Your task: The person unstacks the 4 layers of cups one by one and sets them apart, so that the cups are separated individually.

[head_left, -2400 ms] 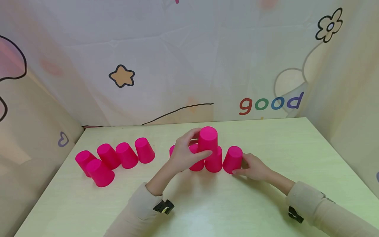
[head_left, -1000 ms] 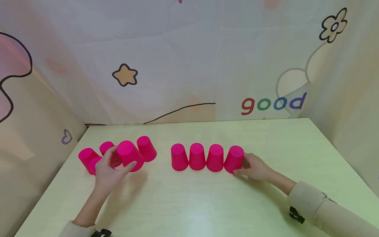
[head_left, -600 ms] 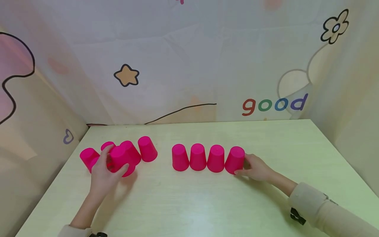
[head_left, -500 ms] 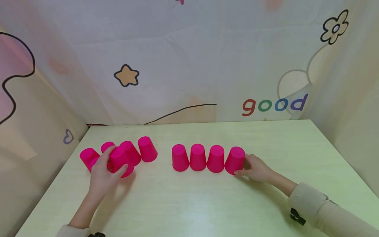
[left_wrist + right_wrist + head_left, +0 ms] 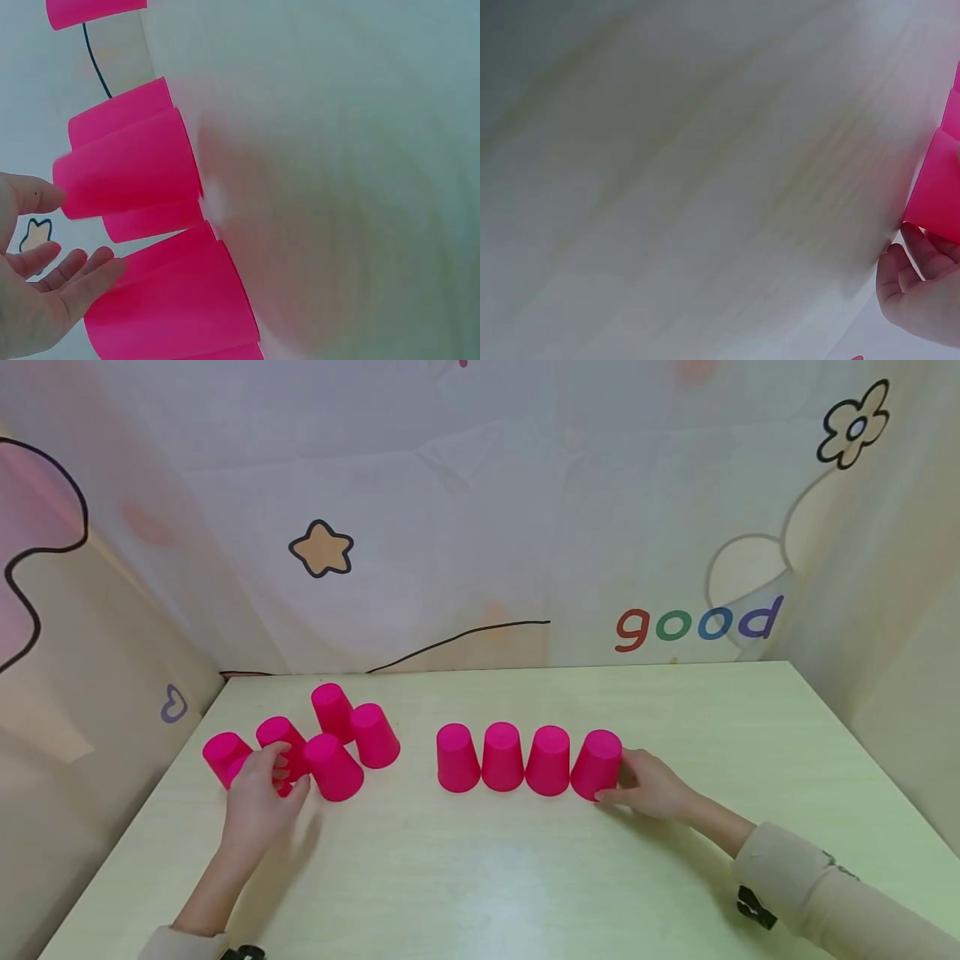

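Observation:
Several pink cups stand upside down on the table in two groups. At the left, my left hand (image 5: 258, 802) is beside a cup (image 5: 334, 768), its thumb and fingers apart with nothing held. The left wrist view has this hand (image 5: 41, 285) spread, fingertips close to the pink cups (image 5: 172, 296); whether they touch is unclear. Another cup (image 5: 227, 758) is partly hidden behind it. To the right, a straight row of cups ends in a cup (image 5: 597, 764) that my right hand (image 5: 648, 785) holds at its lower side, thumb in front, fingers mostly hidden behind.
Two cups, one at the back (image 5: 332, 713) and one near it (image 5: 376, 737), stand at the left group's far right. Pale table (image 5: 465, 877) reaches to a printed cloth backdrop (image 5: 480, 543) behind, with cloth sides left and right.
My left hand has carried a cup from above the right row to the left group and let it go. One cup there has shifted back. The right hand has stayed in place.

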Demonstrator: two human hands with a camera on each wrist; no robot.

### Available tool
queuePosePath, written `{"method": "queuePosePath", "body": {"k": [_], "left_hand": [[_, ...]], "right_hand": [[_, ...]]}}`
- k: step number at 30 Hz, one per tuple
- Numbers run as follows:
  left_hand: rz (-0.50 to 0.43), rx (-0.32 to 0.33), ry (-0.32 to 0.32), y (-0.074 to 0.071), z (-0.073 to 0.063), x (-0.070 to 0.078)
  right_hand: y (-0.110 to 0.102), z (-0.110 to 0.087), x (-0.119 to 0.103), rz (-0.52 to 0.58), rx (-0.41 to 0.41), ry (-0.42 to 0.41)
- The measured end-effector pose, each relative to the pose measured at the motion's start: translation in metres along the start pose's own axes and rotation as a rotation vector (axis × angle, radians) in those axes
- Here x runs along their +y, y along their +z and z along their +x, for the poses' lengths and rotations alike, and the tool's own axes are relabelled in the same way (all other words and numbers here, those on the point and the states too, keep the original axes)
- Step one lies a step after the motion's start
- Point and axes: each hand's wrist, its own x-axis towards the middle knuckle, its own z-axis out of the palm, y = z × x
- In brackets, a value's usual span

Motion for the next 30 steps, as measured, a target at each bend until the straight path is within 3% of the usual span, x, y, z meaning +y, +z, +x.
{"method": "queuePosePath", "body": {"k": [5, 17, 23, 30], "left_hand": [[-0.038, -0.003, 0.025, 0.0, 0.003, 0.01], [-0.172, -0.022, 0.146, 0.016, 0.01, 0.058], [-0.244, -0.127, 0.202, 0.038, 0.016, 0.081], [-0.336, -0.262, 0.178, 0.065, 0.026, 0.099]], "right_hand": [[-0.001, 0.0, -0.001, -0.004, -0.001, 0.003], [0.0, 0.0, 0.0, -0.001, 0.002, 0.016], [0.0, 0.0, -0.001, -0.005, 0.003, 0.024], [0.0, 0.0, -0.001, 0.0, 0.003, 0.019]]}}
